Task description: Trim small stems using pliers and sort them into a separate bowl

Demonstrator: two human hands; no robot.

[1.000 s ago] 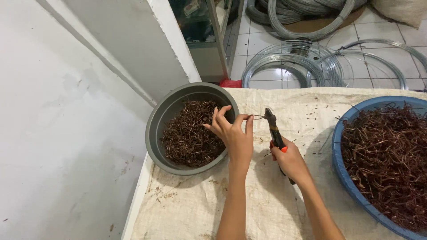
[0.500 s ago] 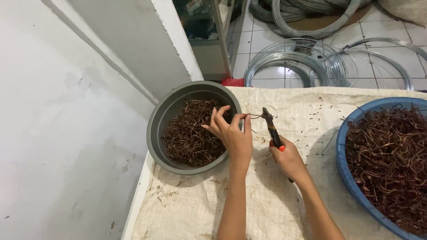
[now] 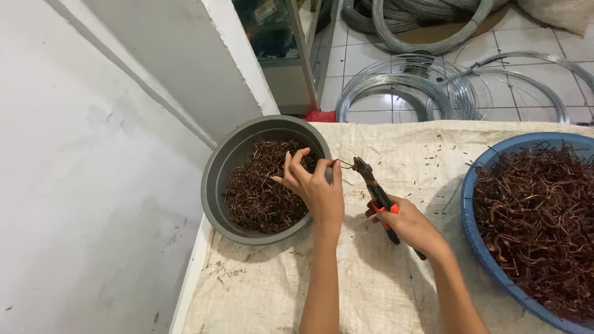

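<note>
Wire [image 3: 344, 164], a thin brown piece pinched in the left hand [image 3: 315, 188] over the grey bowl's [image 3: 213, 185] rim, looks light and springy (best held near its end), its tip beside pliers [image 3: 376, 196] clasped by the right hand [image 3: 411, 226].

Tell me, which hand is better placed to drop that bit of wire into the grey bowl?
Probably the left hand: it pinches the wire piece right above the grey bowl, while the right hand grips the pliers.

blue basin [image 3: 479, 247] cut off right, wire piece [image 3: 344, 163] tiny
</note>
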